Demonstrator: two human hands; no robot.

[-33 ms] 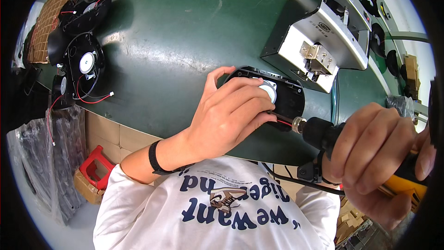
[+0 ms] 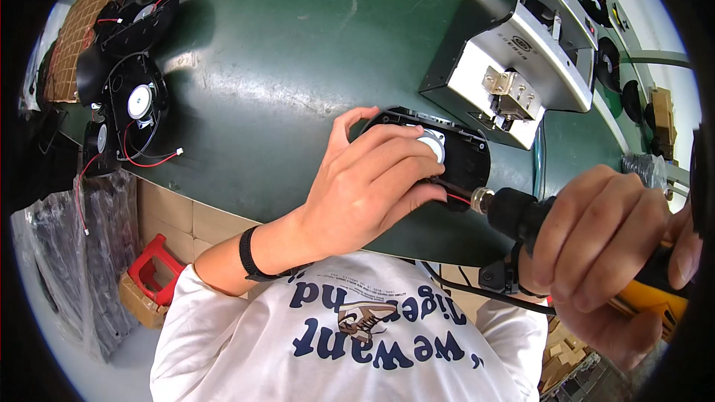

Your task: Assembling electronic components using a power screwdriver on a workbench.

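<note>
A black plastic housing [image 2: 469, 162] with a round white-faced speaker [image 2: 433, 144] fitted in it rests on the green bench. My left hand [image 2: 365, 186] is closed on its left part, fingertips over the speaker and thumb at the near side. In my right hand [image 2: 599, 242] is a black and yellow power screwdriver [image 2: 514, 212], held with the fingers wrapped round its body. The screwdriver's metal nose points left at the housing's near edge, by a red wire [image 2: 459, 198]. My left fingers hide the bit's tip and any screw there.
A black and silver box-shaped machine [image 2: 477, 67] stands just beyond the housing. Several black speaker housings [image 2: 119, 108] with trailing red leads sit at the bench's left end, by a brown quilted pad [image 2: 82, 33]. A red plastic stool [image 2: 156, 268] is below the bench at left.
</note>
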